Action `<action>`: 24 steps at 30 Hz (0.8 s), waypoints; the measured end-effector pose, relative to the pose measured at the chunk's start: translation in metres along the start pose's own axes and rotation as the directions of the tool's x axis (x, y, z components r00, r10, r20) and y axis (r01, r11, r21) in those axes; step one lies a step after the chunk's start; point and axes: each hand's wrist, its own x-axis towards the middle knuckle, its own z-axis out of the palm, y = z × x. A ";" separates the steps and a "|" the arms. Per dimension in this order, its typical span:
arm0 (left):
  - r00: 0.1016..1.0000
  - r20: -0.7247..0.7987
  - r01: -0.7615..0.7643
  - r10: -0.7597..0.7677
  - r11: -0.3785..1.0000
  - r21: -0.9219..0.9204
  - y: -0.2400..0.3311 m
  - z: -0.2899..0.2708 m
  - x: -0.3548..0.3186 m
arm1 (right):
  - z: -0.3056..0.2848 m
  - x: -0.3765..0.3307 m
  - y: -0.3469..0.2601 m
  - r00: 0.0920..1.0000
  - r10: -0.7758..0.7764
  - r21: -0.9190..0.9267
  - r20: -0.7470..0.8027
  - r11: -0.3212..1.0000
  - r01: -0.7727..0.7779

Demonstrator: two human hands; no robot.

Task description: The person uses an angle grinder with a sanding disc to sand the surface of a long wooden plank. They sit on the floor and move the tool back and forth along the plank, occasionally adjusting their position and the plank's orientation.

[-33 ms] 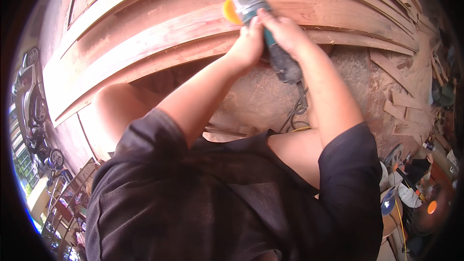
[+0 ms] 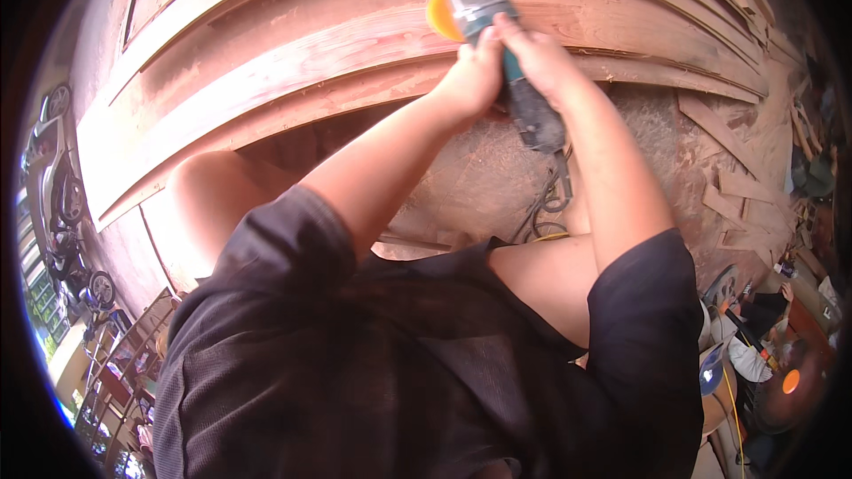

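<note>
Both my hands hold an angle grinder [image 2: 497, 44] with a teal and dark body, a grey head and an orange disc [image 2: 439, 14]. My left hand [image 2: 473, 78] grips the side of the body near the head. My right hand [image 2: 540, 60] wraps over the top of the body. The disc rests against a long reddish wooden plank [image 2: 293, 62] that lies across the view among other planks. The grinder's dark rear end [image 2: 538, 124] sticks out below my hands.
A dark power cable [image 2: 552, 202] coils on the sawdust-covered floor by my knee. Wood offcuts [image 2: 737, 184] lie at the right. Motorbikes [image 2: 60, 204] stand at the far left. Another person [image 2: 756, 318] sits at the lower right beside an orange round object [image 2: 790, 380].
</note>
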 end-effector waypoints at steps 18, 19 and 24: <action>0.999 -0.040 0.016 -0.020 0.995 -0.095 0.003 -0.106 -0.046 | 0.122 0.026 -0.024 0.996 -0.087 -0.097 -0.012 0.992 0.085; 0.993 -0.106 0.031 -0.049 0.986 -0.161 0.000 -0.107 -0.057 | 0.136 0.029 -0.026 0.991 -0.129 -0.131 0.040 0.982 0.133; 0.998 -0.062 -0.022 0.009 0.976 -0.219 -0.007 -0.076 -0.063 | 0.103 0.022 -0.032 0.976 -0.134 -0.331 0.171 0.925 0.185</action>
